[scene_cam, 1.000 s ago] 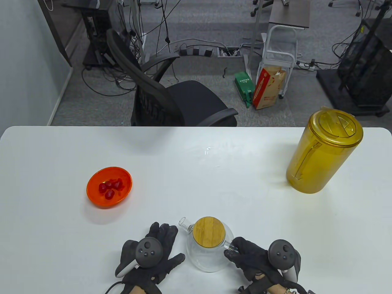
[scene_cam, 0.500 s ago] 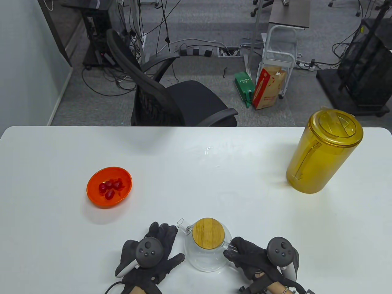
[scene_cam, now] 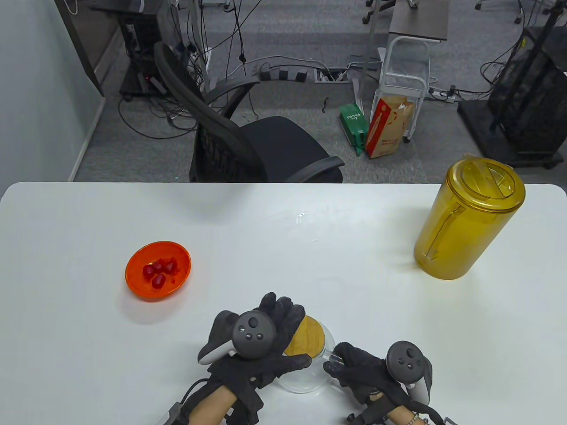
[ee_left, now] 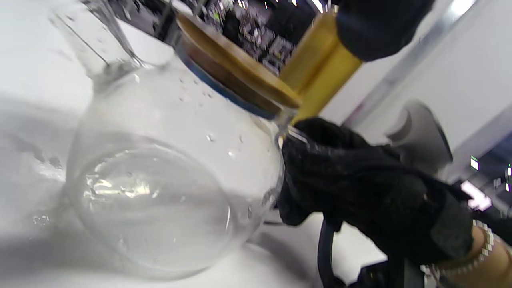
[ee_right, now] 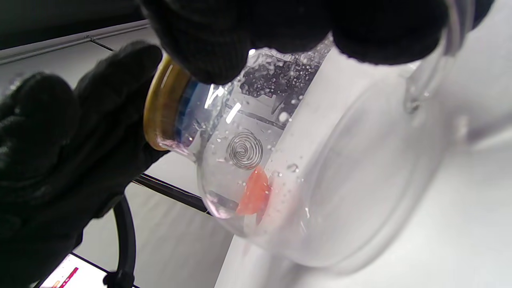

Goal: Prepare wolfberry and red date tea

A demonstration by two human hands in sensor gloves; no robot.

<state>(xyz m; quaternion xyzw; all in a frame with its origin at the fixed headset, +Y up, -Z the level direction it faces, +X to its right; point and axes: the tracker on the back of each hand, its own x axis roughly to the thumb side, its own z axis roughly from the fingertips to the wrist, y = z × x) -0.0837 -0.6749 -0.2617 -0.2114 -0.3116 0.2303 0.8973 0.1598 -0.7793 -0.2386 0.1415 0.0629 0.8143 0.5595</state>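
Note:
A clear glass teapot [scene_cam: 305, 381] with a round bamboo lid [scene_cam: 311, 340] stands near the table's front edge. My right hand [scene_cam: 342, 362] grips its glass handle from the right; in the right wrist view my fingers [ee_right: 288, 28] wrap the handle above the pot [ee_right: 320, 180]. My left hand [scene_cam: 283, 330] hovers open over the lid's left part and hides the spout. The left wrist view shows the pot [ee_left: 168, 168], the lid [ee_left: 236, 80] and my right hand [ee_left: 360, 192]. An orange bowl [scene_cam: 137, 283] with a few red dates [scene_cam: 157, 271] sits at the left.
A tall amber pitcher [scene_cam: 469, 219] with its lid on stands at the table's back right. A black office chair [scene_cam: 248, 146] is behind the table's far edge. Small water drops [scene_cam: 301, 217] lie on the table's middle.
My left hand has lifted off the table left of the teapot and moved right and forward over the lid. My right hand keeps its hold on the handle.

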